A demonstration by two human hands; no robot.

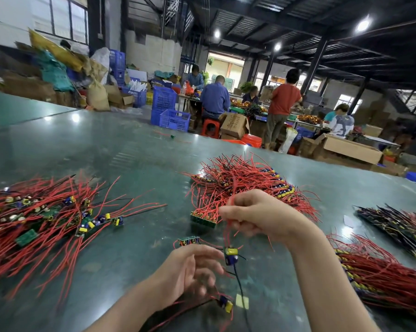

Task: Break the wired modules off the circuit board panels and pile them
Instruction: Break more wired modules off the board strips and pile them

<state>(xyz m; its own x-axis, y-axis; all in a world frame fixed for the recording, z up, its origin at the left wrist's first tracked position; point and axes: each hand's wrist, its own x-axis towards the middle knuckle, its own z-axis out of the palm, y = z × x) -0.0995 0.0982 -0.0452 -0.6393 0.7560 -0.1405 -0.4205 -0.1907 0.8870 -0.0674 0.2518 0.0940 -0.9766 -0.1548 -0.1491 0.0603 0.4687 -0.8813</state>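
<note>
Fingers of the right hand pinch red wires with a module dangling; the left hand is blurred, its grip unclear.

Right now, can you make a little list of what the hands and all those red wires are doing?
left hand: blurred, holds wires of a module
right hand: pinches red wires, a module dangling below
loose pile: separated modules, on the left
panel heap: wired panels, behind the right hand
small panel piece: on the table, left of the right hand
</note>
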